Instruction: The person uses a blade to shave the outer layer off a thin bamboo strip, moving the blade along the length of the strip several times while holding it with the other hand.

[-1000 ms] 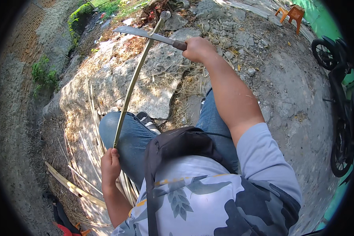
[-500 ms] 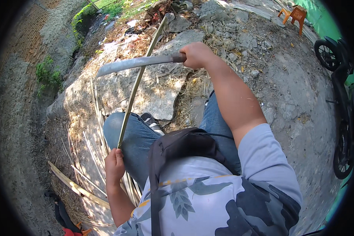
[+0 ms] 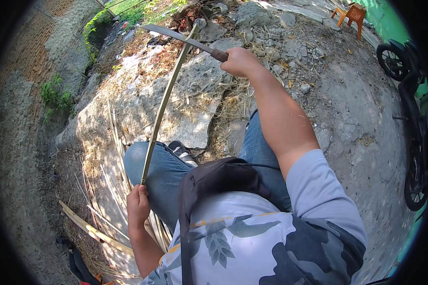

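- The left hand (image 3: pixel 138 209), at lower left of the frame, is closed around the near end of a long bamboo strip (image 3: pixel 164 107); the strip runs up and slightly right from the fist toward the top centre
- The right hand (image 3: pixel 240 61), at upper centre, grips the dark handle of a long curved knife (image 3: pixel 176 35); the blade reaches left from the fist and meets the far end of the bamboo strip, though whether the edge bites into it or only rests on it is hard to tell
- The person sits in blue jeans (image 3: pixel 164 173) and a grey patterned shirt (image 3: pixel 252 237); a dark bag (image 3: pixel 214 178) lies across the lap
- A flat grey rock slab (image 3: pixel 128 104) lies beneath the strip, strewn with dry shavings; loose split bamboo slats (image 3: pixel 97 232) lie on the ground at lower left
- An orange stool (image 3: pixel 352 13) stands at upper right; a parked motorbike (image 3: pixel 409 114) fills the right edge; a brick wall (image 3: pixel 38 33) with green weeds rises at upper left
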Tool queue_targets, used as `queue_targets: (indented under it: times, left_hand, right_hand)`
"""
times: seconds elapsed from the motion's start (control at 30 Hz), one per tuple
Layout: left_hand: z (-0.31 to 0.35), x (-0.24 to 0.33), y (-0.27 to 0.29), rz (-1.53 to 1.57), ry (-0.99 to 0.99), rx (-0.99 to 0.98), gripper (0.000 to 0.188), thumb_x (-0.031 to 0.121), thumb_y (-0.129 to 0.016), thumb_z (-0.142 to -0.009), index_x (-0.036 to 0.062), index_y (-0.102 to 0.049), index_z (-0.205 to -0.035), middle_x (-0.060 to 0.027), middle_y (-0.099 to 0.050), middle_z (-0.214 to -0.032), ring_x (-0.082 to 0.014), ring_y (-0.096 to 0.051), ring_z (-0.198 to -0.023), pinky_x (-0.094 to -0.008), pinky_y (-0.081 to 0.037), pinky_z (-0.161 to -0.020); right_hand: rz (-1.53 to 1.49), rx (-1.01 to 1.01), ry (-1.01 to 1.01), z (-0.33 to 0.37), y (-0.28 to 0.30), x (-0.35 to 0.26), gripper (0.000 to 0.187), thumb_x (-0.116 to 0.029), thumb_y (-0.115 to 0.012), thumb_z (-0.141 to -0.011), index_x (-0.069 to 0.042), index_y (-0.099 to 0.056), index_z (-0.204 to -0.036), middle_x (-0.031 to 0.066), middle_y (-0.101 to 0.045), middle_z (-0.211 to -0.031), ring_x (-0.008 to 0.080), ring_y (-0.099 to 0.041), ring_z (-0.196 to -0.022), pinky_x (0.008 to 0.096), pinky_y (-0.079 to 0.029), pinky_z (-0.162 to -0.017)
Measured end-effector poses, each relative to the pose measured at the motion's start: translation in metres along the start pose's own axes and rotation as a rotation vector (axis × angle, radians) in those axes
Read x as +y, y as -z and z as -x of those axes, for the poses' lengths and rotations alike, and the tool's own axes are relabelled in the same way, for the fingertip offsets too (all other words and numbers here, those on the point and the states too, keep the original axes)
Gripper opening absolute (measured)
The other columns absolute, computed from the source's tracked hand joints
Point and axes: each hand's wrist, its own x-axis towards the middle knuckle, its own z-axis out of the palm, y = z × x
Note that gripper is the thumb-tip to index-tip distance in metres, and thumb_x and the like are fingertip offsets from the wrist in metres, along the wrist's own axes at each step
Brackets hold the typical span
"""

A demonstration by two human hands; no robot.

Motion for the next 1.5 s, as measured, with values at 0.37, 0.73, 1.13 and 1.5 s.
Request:
queue_targets:
  times: [0.37, 0.73, 1.13, 1.5]
  left_hand:
    - [-0.002, -0.006, 0.004, -0.012, 0.004, -0.031, 0.047, 0.036, -0.046, -0.109, 0.0017, -0.054, -0.078, -0.0024, -0.047, -0.062, -0.0118, -0.042, -0.061, -0.0320, -0.035, -0.056]
    - [-0.005, 0.006, 0.003, -0.063, -0.001, -0.037, 0.047, 0.034, -0.046, -0.109, 0.0002, -0.054, -0.078, -0.0054, -0.048, -0.062, -0.0144, -0.042, -0.060, -0.0338, -0.036, -0.057]
    - [-0.002, -0.021, 0.006, 0.053, 0.022, -0.054, 0.049, 0.040, -0.045, -0.109, 0.0024, -0.053, -0.078, -0.0005, -0.044, -0.066, -0.0110, -0.040, -0.065, -0.0301, -0.033, -0.059]
    - [-0.004, -0.023, 0.008, 0.161, 0.098, -0.095, 0.047, 0.037, -0.044, -0.110, 0.0050, -0.053, -0.077, 0.0031, -0.043, -0.065, -0.0087, -0.038, -0.063, -0.0284, -0.031, -0.057]
  right_hand:
    - [0.366, -0.095, 0.689, 0.024, -0.011, -0.037, 0.019, -0.024, -0.070, -0.071, -0.016, -0.073, -0.088, 0.0092, -0.072, -0.088, 0.0332, -0.070, -0.090, 0.0468, -0.055, -0.078]
    - [0.099, 0.053, -0.133, -0.003, 0.015, 0.027, 0.035, -0.025, -0.066, -0.081, -0.019, -0.074, -0.115, 0.0094, -0.071, -0.115, 0.0296, -0.070, -0.105, 0.0443, -0.056, -0.092]
    - [-0.143, 0.006, 0.054, 0.000, 0.021, 0.022, 0.033, -0.026, -0.067, -0.077, -0.013, -0.074, -0.106, 0.0120, -0.074, -0.093, 0.0276, -0.072, -0.090, 0.0412, -0.057, -0.079]
    - [0.331, -0.020, 0.729, 0.035, -0.033, -0.053, 0.019, -0.027, -0.070, -0.072, -0.016, -0.073, -0.086, 0.0063, -0.072, -0.082, 0.0287, -0.070, -0.087, 0.0443, -0.055, -0.080]
